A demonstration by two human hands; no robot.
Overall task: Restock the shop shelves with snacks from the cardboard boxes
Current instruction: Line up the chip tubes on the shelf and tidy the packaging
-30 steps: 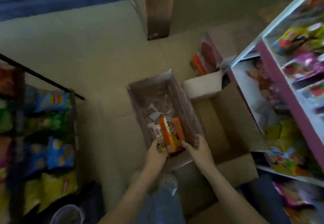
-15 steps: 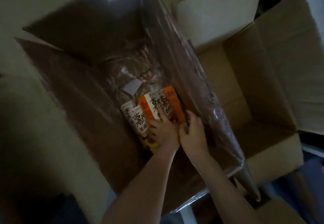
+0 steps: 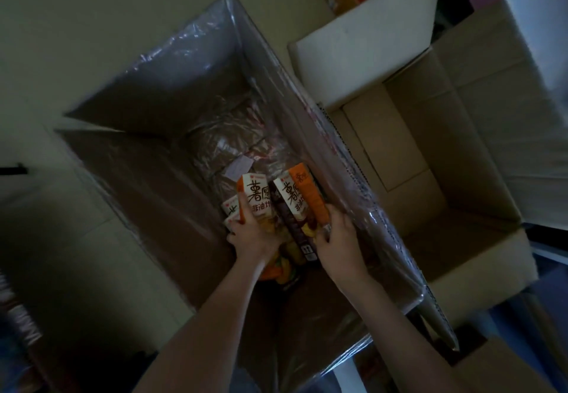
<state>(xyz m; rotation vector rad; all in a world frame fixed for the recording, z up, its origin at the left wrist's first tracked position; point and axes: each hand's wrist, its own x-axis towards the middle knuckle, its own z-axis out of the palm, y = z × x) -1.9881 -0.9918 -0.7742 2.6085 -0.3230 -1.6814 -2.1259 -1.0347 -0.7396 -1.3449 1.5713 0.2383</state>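
Down inside the plastic-lined box (image 3: 138,177), the left hand (image 3: 255,240) grips a snack carton (image 3: 257,197) and the right hand (image 3: 338,246) a second carton (image 3: 302,205), others half-hidden beneath, beside an open brown box (image 3: 436,177).

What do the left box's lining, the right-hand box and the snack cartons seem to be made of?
Lining: thin clear plastic film, glossy; it wrinkles and catches bright highlights.
Right-hand box: brown cardboard, matte, with creased flaps; likely corrugated.
Snack cartons: probably printed paperboard, judging by crisp folded edges and flat white-and-orange faces; sheen unclear in the dim light.
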